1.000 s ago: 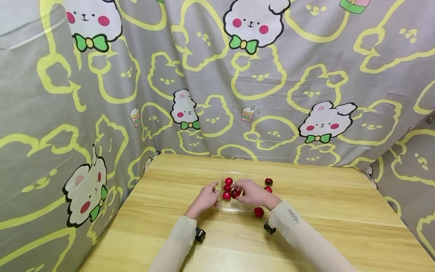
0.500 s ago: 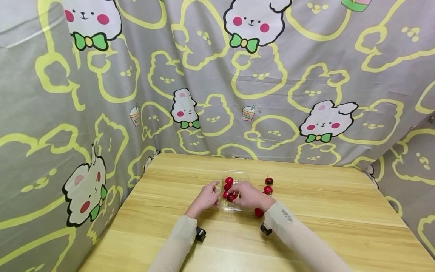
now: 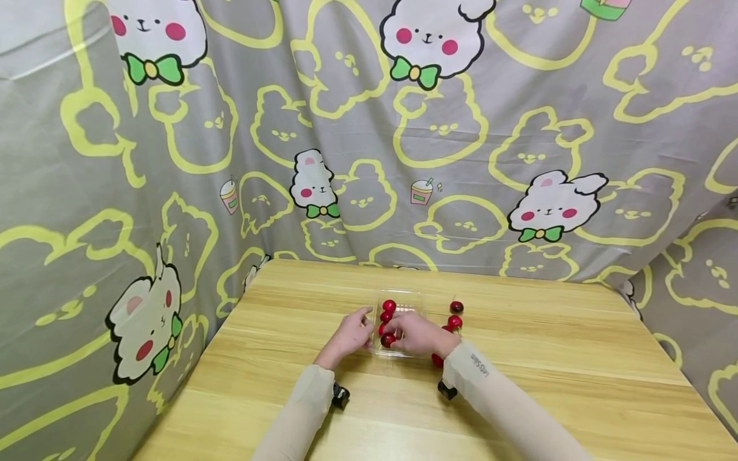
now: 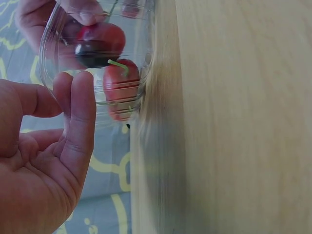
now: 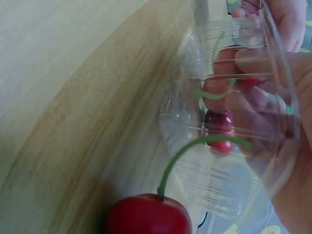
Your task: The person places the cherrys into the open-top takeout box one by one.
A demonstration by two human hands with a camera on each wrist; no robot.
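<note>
A clear plastic box [image 3: 416,304] sits on the table with a row of red cherries [image 3: 389,306] along its left side. My right hand [image 3: 418,333] reaches into it and pinches a dark red cherry [image 3: 388,340] at the near end of that row. The left wrist view shows this cherry [image 4: 100,46] through the wall, above another cherry [image 4: 122,80] with a green stem. My left hand [image 3: 350,331] is at the box's left side; its fingertips [image 4: 83,92] rest against the wall near the rim from outside.
Several cherries lie right of the box: a dark one [image 3: 457,307] farthest back, a red one [image 3: 455,321] before it, and one [image 3: 438,360] partly behind my right wrist. A stemmed cherry [image 5: 148,217] lies close to the right wrist camera. A patterned curtain [image 3: 357,128] surrounds the wooden table [image 3: 542,333].
My right hand has moved left and nearer with the dark cherry, from the middle of the box to the near end of the row. The left hand and box have stayed put.
</note>
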